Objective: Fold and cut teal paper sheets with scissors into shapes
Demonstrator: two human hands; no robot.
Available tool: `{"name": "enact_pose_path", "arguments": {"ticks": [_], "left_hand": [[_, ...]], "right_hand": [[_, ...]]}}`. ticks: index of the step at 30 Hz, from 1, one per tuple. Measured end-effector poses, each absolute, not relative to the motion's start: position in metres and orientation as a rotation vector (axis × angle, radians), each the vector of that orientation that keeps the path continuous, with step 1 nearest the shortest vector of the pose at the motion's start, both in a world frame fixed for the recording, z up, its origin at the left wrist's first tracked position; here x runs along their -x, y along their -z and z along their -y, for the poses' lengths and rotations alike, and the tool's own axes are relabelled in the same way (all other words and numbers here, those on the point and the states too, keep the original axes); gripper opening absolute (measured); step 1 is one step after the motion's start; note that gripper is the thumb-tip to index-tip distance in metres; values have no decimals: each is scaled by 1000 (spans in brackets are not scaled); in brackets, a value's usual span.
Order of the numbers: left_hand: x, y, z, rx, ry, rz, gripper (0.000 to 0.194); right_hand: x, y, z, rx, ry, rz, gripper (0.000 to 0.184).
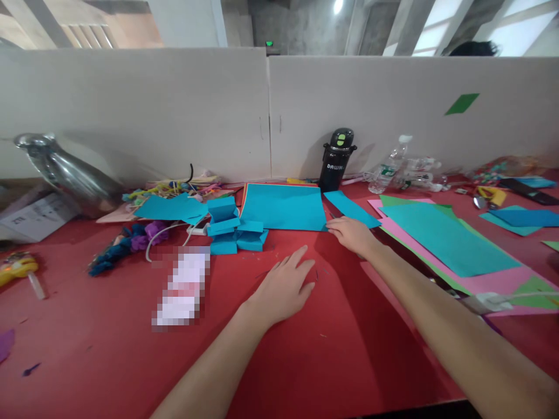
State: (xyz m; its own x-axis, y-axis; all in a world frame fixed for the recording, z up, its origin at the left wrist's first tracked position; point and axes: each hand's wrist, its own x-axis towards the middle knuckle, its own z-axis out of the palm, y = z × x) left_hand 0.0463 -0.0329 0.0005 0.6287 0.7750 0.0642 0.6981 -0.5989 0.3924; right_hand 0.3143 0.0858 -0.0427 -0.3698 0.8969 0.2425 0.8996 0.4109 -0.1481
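My left hand is over the red table, palm down, with its fingers spread and nothing in them. Farther forward, my right hand has its fingers drawn together at the near right corner of a large blue paper sheet. A small dark tip shows by those fingers; what they hold is mostly hidden. Behind this hand lies a narrow blue paper strip. Several folded blue paper pieces stand left of the large sheet.
A black bottle stands by the white partition, near a clear plastic bottle. Coloured paper sheets lie on the right. At left are a metal jug, purple and blue crumpled paper flowers and a blurred-out pale item.
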Motion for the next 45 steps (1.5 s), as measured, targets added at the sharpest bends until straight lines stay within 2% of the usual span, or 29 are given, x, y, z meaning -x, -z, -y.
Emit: {"name": "enact_pose_path", "arguments": {"ticks": [8, 15, 24, 31, 41, 45], "left_hand": [[-47, -2, 33, -2517, -331, -1174, 47], [-46, 1, 32, -2523, -359, -1160, 46], [-45, -3, 33, -2501, -340, -1202, 47], [-45, -3, 31, -2515, -393, -1243, 46], [-44, 0, 30, -2523, -399, -1246, 44], [-43, 0, 30, -2527, -397, -1248, 43]], "right_hand": [[-304, 30, -87, 1520, 71, 2545, 23], [-292, 27, -94, 1585, 49, 2622, 28], [-292, 16, -86, 1568, 43, 2287, 16], [-295, 10, -69, 1551, 14, 1890, 25], [-287, 24, -71, 1516, -204, 1732, 49], [-285, 32, -74, 1525, -356, 1675, 48]]}}
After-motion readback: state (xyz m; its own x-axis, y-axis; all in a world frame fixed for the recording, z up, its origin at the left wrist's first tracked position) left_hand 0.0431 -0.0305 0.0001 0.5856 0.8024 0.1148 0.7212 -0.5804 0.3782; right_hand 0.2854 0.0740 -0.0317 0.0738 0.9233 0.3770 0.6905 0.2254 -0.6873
